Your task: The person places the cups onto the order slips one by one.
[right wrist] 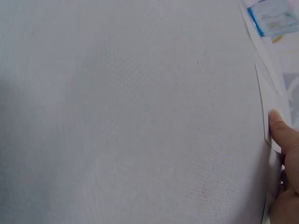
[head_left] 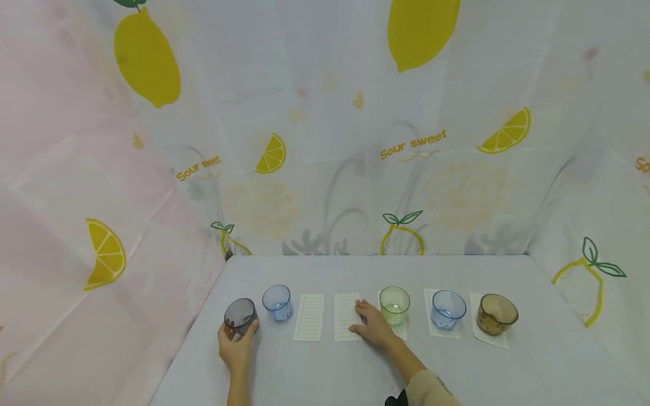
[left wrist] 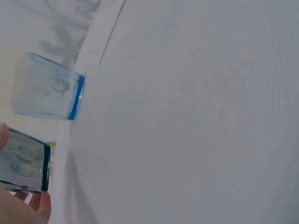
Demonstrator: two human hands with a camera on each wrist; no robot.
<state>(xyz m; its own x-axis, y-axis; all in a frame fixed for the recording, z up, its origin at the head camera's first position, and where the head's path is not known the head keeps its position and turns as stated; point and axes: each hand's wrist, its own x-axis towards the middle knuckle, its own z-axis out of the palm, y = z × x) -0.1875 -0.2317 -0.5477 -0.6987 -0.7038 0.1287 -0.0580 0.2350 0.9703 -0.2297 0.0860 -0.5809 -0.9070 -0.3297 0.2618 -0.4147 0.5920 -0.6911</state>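
Note:
At the left of the table, my left hand (head_left: 235,351) holds a dark grey glass cup (head_left: 241,313) between thumb and fingers. The same cup (left wrist: 23,161) shows at the lower left of the left wrist view. Just right of it stands a blue glass cup (head_left: 277,304). Two lined paper slips lie in the middle: a left slip (head_left: 308,318) and a right slip (head_left: 345,318). My right hand (head_left: 376,327) rests on the right slip's edge, its thumb (right wrist: 280,128) touching the paper in the right wrist view. A green glass cup (head_left: 394,304) stands just beyond that hand.
To the right, another blue cup (head_left: 448,311) and a brown cup (head_left: 496,314) stand on paper slips; the green cup is on one too. A white cloth covers the table (head_left: 294,372). Lemon-print curtains (head_left: 325,113) enclose the back and sides.

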